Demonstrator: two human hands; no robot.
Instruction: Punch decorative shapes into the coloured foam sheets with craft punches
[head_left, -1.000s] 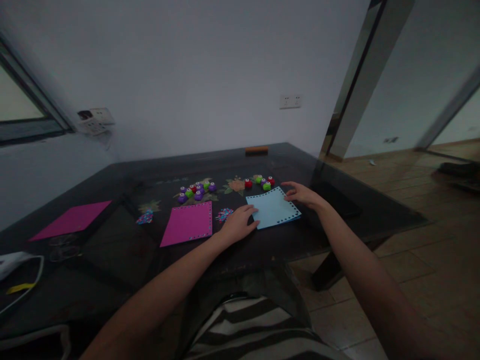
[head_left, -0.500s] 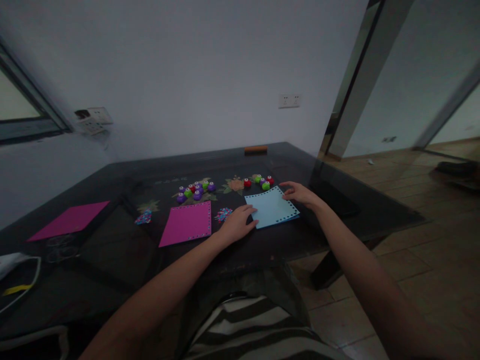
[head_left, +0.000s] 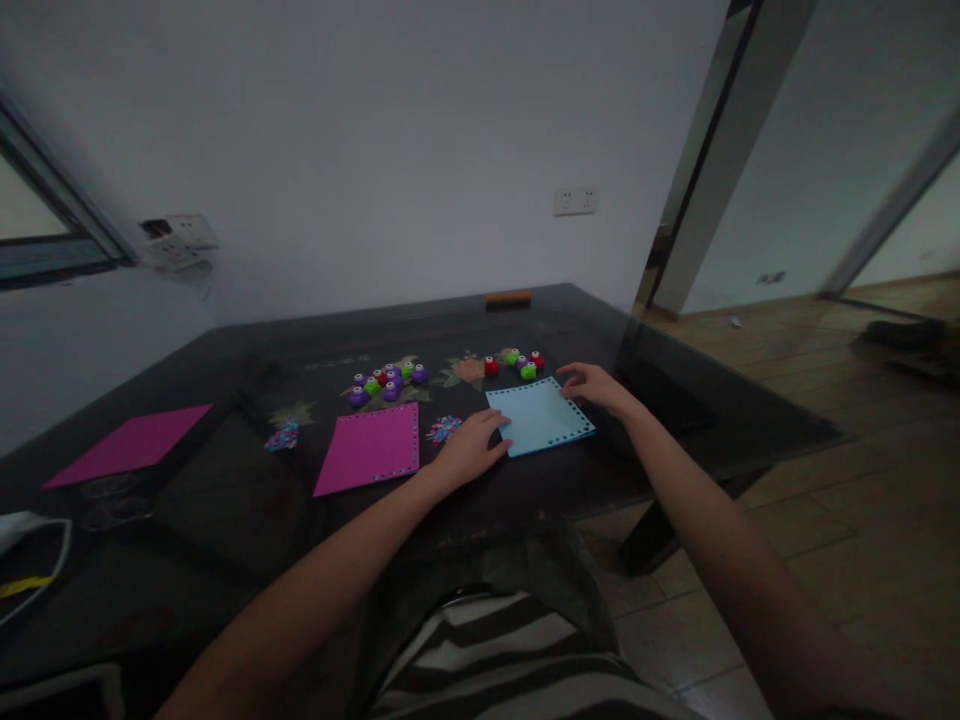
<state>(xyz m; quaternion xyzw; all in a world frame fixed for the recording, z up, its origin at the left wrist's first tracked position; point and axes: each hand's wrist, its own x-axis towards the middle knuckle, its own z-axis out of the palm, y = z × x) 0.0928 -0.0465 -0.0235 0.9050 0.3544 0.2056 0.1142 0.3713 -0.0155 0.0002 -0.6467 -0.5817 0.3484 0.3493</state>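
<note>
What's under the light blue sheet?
A darker blue edge shows beneath the light blue sheet near its right front corner; the rest underneath is covered and can't be seen.

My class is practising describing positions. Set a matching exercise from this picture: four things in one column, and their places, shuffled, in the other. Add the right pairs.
Things
1. right hand
2. brown bar
3. blue sheet
4. left hand

Places
A. between the two hands
B. at the left edge of the blue sheet
C. near the far edge of the table
D. at the right side of the blue sheet

Right pairs: 1-D, 2-C, 3-A, 4-B
</note>
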